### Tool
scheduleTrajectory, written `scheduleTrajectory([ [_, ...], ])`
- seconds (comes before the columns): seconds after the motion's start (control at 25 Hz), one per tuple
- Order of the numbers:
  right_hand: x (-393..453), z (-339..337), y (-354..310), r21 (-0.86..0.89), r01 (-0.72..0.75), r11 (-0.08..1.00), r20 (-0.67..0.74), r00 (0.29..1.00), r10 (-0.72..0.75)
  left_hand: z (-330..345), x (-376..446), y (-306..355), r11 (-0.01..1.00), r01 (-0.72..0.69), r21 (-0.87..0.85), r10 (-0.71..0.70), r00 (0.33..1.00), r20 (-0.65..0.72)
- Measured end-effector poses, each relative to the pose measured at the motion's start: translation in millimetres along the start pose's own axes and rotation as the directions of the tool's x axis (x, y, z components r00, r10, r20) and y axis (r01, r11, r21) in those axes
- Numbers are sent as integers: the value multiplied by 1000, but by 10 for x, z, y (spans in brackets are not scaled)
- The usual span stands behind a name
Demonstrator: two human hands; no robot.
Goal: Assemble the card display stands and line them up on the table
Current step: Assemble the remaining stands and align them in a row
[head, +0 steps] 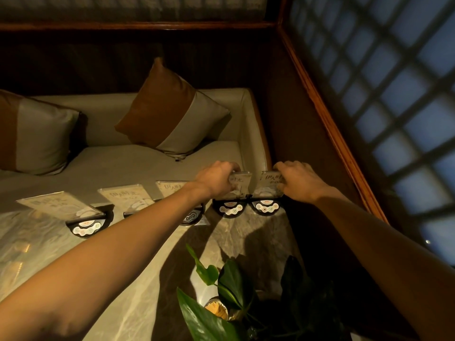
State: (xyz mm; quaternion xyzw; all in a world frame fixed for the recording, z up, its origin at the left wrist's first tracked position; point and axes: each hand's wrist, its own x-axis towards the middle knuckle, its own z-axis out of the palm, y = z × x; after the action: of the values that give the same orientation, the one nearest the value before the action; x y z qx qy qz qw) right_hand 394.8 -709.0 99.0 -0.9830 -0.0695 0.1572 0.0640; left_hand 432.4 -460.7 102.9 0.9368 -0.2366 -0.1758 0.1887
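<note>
Presently, five card display stands on the desk (246, 237), in a row along its far edge, next to the cushioned bench (147, 163). Item one, far-left stand (73, 212): clear card panel leaning back over a dark rounded base with small round buttons. Item two, second stand (128, 198): same pattern, base partly hidden. Item three, middle stand (172, 190): largely behind your left forearm. Item four, fourth stand (234, 193): your left hand (216, 178) is closed over the top of its panel, fingers curled behind, thumb in front. Item five, end stand (267, 190), just beside the fourth, bases nearly touching: your right hand (298, 180) pinches its panel by the upper right edge. Handling, by judgement: panels look like thin, stiff clear plastic, light, smooth and liable to slip or smudge; bases appear heavier and should keep each unit planted. Take the panels by their top or side edges, not by the flat face, and avoid levering them, since the slot at the base is the likely weak point. To shift a unit, push at the base. Also present: two cushions (172, 114) on the bench, a leafy plant (229, 286) at the near desk edge, a lattice window (394, 94) at right.
</note>
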Motion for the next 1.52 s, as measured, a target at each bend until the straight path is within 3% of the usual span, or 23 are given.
scheduleTrajectory([
  [0.2,-11,-48,-29,-1,2,1000,-21,1000,-2,-79,-57,-24,999,-37,31,37,999,-9],
  [0.52,-76,-166,-166,3,-7,1000,15,1000,7,-29,-126,-48,995,-37,-89,37,999,-4],
  [0.64,-65,-332,-374,44,71,997,-97,993,-66,-168,-187,-196,995,0,-99,4,999,49],
  [0.76,64,-462,-849,123,208,970,-196,964,-182,-411,-325,-506,998,69,-4,-68,990,124],
  [0.88,256,-420,-1432,55,313,948,-58,949,-309,-544,-554,-831,975,148,167,-174,973,150],
  [1.0,403,-249,-1896,-19,335,942,109,937,-331,-520,-741,-1028,931,173,320,-213,973,92],
  [1.2,506,-79,-2105,-9,288,958,123,951,-285,-438,-838,-1122,962,181,204,-183,983,-12],
  [1.52,537,-114,-1907,7,274,962,93,958,-273,-436,-762,-1048,986,136,97,-135,991,-16],
])
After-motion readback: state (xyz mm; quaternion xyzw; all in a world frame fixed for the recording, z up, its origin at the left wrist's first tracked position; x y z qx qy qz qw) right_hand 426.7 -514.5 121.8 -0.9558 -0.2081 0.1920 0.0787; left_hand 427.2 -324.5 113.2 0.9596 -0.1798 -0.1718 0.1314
